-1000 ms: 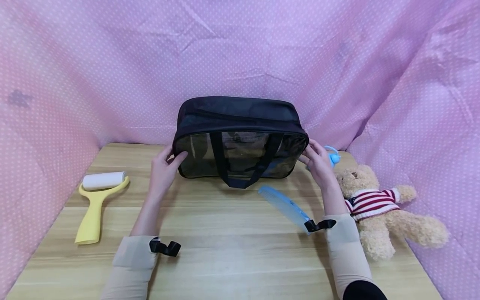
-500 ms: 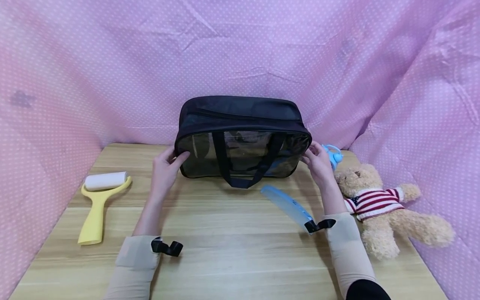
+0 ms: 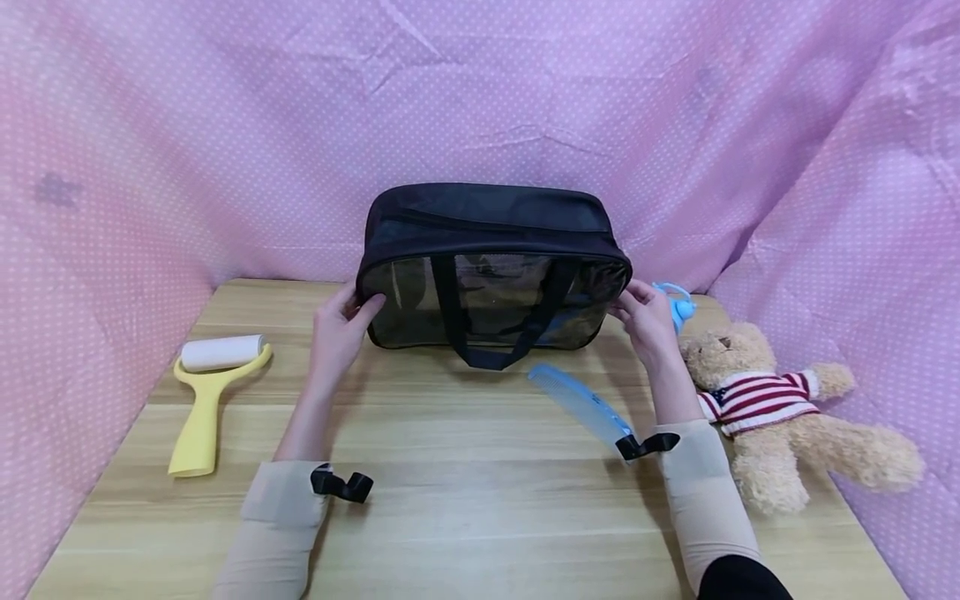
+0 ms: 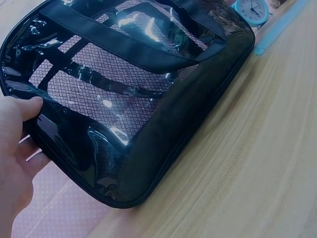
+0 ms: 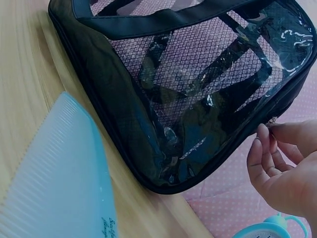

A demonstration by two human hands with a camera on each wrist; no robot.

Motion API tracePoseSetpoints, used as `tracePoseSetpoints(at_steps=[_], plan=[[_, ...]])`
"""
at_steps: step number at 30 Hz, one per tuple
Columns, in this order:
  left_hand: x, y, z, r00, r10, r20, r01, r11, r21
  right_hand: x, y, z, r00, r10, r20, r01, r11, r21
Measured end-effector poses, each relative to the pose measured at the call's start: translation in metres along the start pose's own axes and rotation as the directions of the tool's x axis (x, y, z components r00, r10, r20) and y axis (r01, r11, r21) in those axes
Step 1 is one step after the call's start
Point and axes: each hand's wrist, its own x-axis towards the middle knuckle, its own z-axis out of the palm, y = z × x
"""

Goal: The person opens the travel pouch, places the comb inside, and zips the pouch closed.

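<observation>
A black bag [image 3: 495, 279] with clear front panel and hanging strap handle stands upright at the back of the table. My left hand [image 3: 335, 333] grips its left side, thumb on the front and fingers behind the edge. At the other end, my right hand [image 3: 651, 321] pinches a small part at the bag's side edge; in the right wrist view, the right hand's fingers [image 5: 267, 141] cover most of it, and I cannot tell whether it is a zipper pull. A blue comb [image 3: 581, 404] lies in front of the bag, left of my right forearm.
A blue alarm clock [image 3: 681, 310] stands behind my right hand. Right of that arm lies a teddy bear [image 3: 772, 408] in a striped shirt. On the left is a yellow-handled lint roller [image 3: 198, 425]. Pink dotted cloth [image 3: 480, 100] hangs around the table.
The head view has shifted a little, so everything appears slightly further right and higher. Both hands keep their places on the bag.
</observation>
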Motion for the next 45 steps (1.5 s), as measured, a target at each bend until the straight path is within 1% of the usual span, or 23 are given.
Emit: tracePoseSetpoints(at_steps=[7,13,16,19,23,26,29,33,37,42,45], plan=[[-0.001,-0.001,0.001,1.0,0.009,0.006,-0.009,1.0,-0.024,-0.002,-0.001,0.003,0.996,0.018,-0.083,-0.016,0.999,0.028],[0.002,0.0,0.002,0.997,0.076,-0.031,-0.077,0.997,-0.031,0.0,-0.008,0.005,0.992,0.005,-0.128,0.007,0.995,0.095],[0.002,0.002,0.003,0.994,0.099,-0.035,-0.1,0.995,-0.03,0.0,-0.011,0.004,0.989,0.01,-0.151,0.006,0.994,0.105],[0.002,0.003,0.004,0.992,0.116,-0.04,-0.116,0.993,-0.009,0.002,-0.015,0.004,0.987,0.009,-0.16,0.007,0.995,0.099],[0.002,0.003,0.003,0.989,0.135,-0.055,-0.133,0.99,0.041,0.006,-0.021,0.006,0.988,-0.002,-0.154,0.016,0.996,0.086],[0.002,0.003,0.003,0.988,0.148,-0.055,-0.145,0.988,0.051,0.008,-0.027,0.007,0.988,-0.017,-0.156,0.026,0.998,0.059],[0.002,0.003,0.003,0.987,0.154,-0.048,-0.152,0.987,0.052,0.009,-0.033,0.007,0.989,-0.033,-0.146,0.04,0.998,0.046],[0.001,0.003,0.003,0.987,0.153,-0.047,-0.15,0.986,0.068,0.008,-0.042,0.006,0.992,-0.049,-0.115,0.057,0.996,0.074],[0.0,0.002,0.003,0.988,0.146,-0.049,-0.143,0.988,0.066,0.009,-0.053,0.008,0.993,-0.056,-0.105,0.063,0.996,0.068],[-0.002,0.003,0.003,0.988,0.146,-0.054,-0.143,0.988,0.052,0.01,-0.07,0.014,0.994,-0.074,-0.079,0.076,0.997,0.019],[-0.002,0.002,0.004,0.987,0.152,-0.053,-0.149,0.987,0.053,0.01,-0.079,0.018,0.996,-0.07,-0.062,0.069,0.998,-0.011]])
